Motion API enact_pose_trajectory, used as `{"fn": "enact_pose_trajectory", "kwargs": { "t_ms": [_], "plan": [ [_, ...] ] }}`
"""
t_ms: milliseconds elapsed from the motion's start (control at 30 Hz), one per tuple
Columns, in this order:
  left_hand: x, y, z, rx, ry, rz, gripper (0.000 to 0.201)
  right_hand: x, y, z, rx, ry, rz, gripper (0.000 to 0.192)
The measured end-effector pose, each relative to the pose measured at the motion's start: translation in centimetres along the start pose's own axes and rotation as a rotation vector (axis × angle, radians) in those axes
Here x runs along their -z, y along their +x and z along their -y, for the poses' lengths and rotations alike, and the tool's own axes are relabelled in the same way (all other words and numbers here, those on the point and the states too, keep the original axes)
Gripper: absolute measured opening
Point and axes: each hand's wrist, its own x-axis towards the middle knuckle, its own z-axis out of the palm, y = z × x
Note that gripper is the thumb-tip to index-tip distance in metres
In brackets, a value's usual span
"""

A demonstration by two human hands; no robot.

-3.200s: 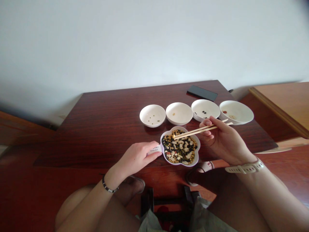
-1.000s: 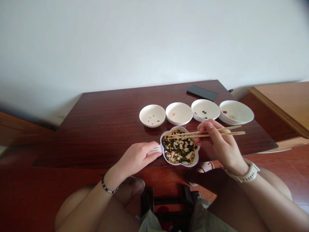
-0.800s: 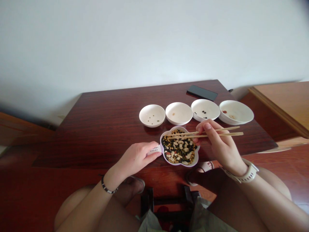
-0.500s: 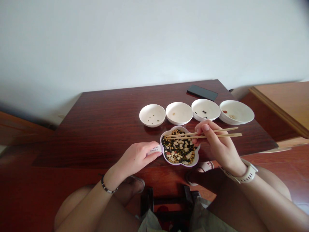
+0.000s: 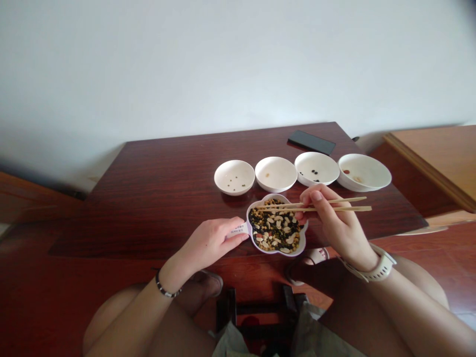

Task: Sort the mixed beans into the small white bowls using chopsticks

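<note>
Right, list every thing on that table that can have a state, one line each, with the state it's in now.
flower-shaped dish: full of mixed beans, held at its left edge.
chopsticks: gripped, tips over the dish.
left hand: holding the dish's label tab.
right hand: closed around the chopsticks.
four white bowls: upright, each nearly empty, a few beans inside.
phone: flat, screen dark.
table: bearing it all.

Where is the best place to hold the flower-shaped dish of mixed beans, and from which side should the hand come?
Take the flower-shaped dish by its small tab handle on the left edge, coming in from the left. The handle sticks out sideways, clear of the beans, and the left hand already has its grip there. The right hand works the chopsticks over the dish from the other side.
</note>
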Motion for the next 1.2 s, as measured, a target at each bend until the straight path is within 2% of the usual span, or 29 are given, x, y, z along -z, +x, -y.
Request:
{"fn": "enact_pose_trajectory", "kwargs": {
  "t_ms": [400, 700, 1200],
  "plan": [
    [0.1, 0.0, -0.2, 0.019, 0.004, 0.005, 0.026, -0.2, 0.0, 0.3, -0.047, 0.047, -0.042, 0.031],
    [0.0, 0.0, 0.0, 0.016, -0.005, -0.003, 0.027, -0.6, -0.3, -0.3, -0.112, 0.119, -0.007, 0.029],
    [0.1, 0.0, -0.2, 0.014, 0.013, 0.001, 0.026, -0.7, -0.2, -0.8, -0.134, 0.152, -0.018, 0.033]
  ]
}}
